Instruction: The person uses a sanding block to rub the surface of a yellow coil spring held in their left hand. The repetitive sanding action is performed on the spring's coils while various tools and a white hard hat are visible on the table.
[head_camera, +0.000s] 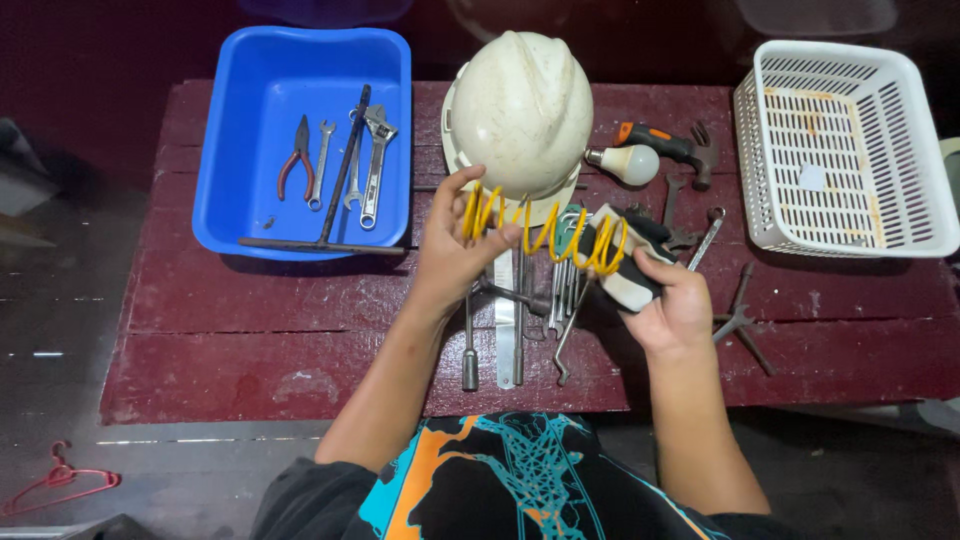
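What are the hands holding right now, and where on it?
A yellow coiled cord is stretched between them: the left hand pinches one end of the coil, and the right hand grips the black-and-white tool body at its other end.

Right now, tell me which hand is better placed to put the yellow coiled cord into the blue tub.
Left, probably. The left hand pinches the yellow coiled cord at the end nearer the blue tub, which lies on that side. The right hand holds the cord's other end with a black-and-white tool, farther away.

Left hand (455, 250), right hand (672, 305) raised, fingers curled.
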